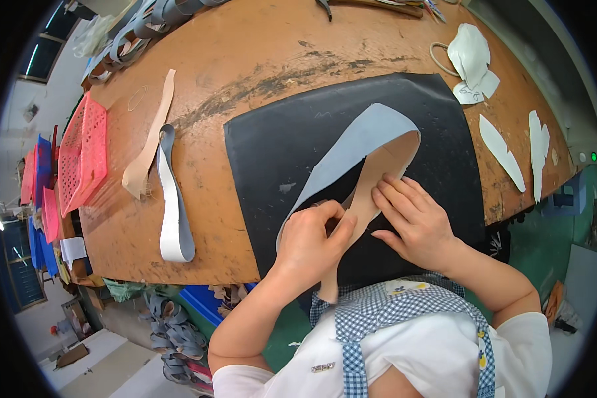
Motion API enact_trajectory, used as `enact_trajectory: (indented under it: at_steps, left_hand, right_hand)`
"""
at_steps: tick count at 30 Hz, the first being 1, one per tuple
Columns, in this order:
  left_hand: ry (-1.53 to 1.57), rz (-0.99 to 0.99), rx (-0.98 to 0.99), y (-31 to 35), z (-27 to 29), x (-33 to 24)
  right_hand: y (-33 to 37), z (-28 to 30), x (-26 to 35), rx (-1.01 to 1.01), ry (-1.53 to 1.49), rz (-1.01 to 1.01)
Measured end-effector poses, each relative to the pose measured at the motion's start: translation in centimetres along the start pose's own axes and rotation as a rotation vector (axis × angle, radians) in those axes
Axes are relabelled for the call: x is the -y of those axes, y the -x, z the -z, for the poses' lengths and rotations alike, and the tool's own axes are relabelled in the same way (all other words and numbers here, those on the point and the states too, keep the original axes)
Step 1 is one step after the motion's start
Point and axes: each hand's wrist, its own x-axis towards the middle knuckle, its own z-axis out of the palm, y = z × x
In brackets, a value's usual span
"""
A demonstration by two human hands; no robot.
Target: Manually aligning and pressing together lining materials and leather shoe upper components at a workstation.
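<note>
A long strip of leather-like material, grey-blue on its outer face and tan on its inner face, curves in a loop over a black mat. My left hand pinches the tan part between thumb and fingers, and a narrow tan end hangs below it toward the apron. On the right, my right hand rests its outstretched fingertips on the tan face, thumb held apart. The join beneath my left fingers is hidden.
To the left lie a tan strip and a folded white-and-grey strip. A pink basket stands at the left edge. White pattern pieces lie to the right; more grey strips are piled at the far left.
</note>
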Motion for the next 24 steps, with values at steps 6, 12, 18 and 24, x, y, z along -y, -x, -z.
enact_trajectory:
  at_steps: [6, 12, 18, 24]
  left_hand:
    - [-0.100, -0.093, -0.080, 0.4, -1.0, -0.7]
    - [0.029, 0.100, -0.116, 0.8, -1.8, 0.0]
    - [-0.165, 0.042, -0.173, 0.8, -1.8, 0.4]
    - [-0.076, 0.040, -0.205, 0.7, -1.7, 1.3]
  right_hand:
    - [0.5, 0.1, 0.5, -0.004, -0.140, 0.046]
    - [-0.2, -1.0, 0.1, 0.028, -0.178, 0.050]
    - [-0.3, -1.1, 0.0, 0.009, -0.165, 0.056]
    - [-0.5, -1.2, 0.0, -0.007, -0.176, 0.063]
